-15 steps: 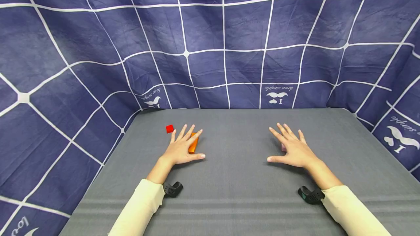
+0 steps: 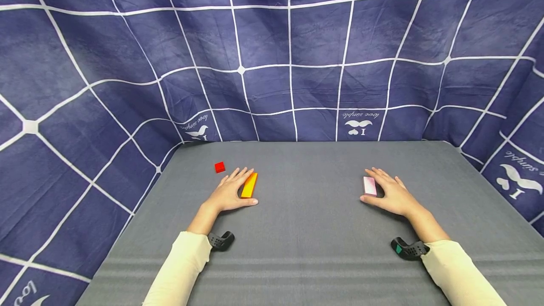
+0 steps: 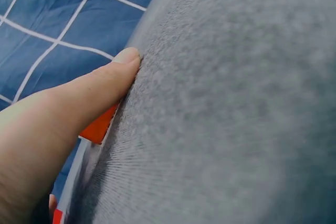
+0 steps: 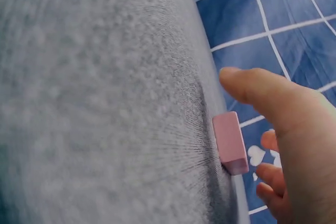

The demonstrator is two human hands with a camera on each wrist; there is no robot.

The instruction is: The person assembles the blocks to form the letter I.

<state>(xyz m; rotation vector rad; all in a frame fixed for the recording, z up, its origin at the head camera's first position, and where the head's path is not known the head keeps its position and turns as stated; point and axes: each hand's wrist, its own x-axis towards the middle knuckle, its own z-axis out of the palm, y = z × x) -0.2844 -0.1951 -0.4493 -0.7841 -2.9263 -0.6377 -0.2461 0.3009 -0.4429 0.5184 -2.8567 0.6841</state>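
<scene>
My left hand (image 2: 227,195) is beside an orange rectangular block (image 2: 249,185) on the grey table. Its fingers lie along the block's far left side and its thumb crosses near the close end. In the left wrist view the thumb (image 3: 86,98) hides part of the block (image 3: 101,127); contact is unclear. My right hand (image 2: 393,195) is spread around a pale pink block (image 2: 369,186), fingers beyond it and thumb on the near side. The right wrist view shows a gap between the thumb (image 4: 262,87) and the pink block (image 4: 229,142).
A small red block (image 2: 219,167) lies beyond my left fingertips. The grey cloth-covered table (image 2: 306,230) ends at a blue curtain (image 2: 314,84) with white grid lines, which hangs at the back and sides. Black bands (image 2: 222,241) are on both wrists.
Both hands have come down and drawn outward slightly, their fingers less spread. More of the orange and pink blocks now shows between fingers and thumbs. The red block stays put.
</scene>
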